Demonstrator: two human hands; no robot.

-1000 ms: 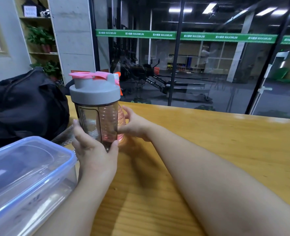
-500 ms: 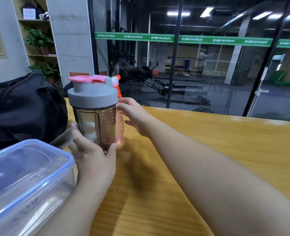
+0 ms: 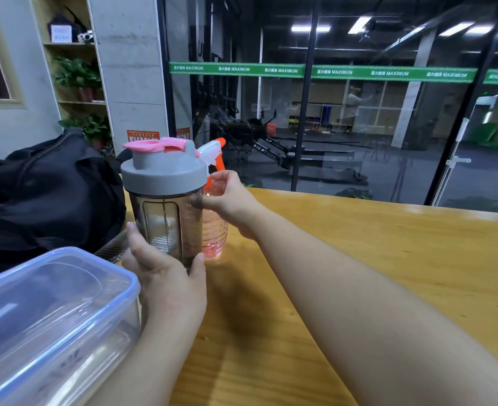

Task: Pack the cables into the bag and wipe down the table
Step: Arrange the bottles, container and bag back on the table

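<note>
My left hand (image 3: 165, 276) grips the lower part of a smoky shaker bottle (image 3: 165, 206) with a grey lid and pink flip cap, held upright just above the wooden table (image 3: 373, 259). Behind the shaker stands a clear spray bottle (image 3: 214, 230) with pink liquid and a white and orange trigger head. My right hand (image 3: 230, 200) curls round its neck below the trigger. A black bag (image 3: 45, 194) lies at the left on the table. No cables are in view.
A clear plastic box (image 3: 48, 317) with a blue-rimmed lid sits at the near left. A ridged metallic object (image 3: 113, 247) shows between box and bag. A glass wall (image 3: 344, 112) runs behind the table's far edge.
My right hand has risen from the spray bottle's base to its neck under the trigger. The shaker in my left hand has stayed about where it was.
</note>
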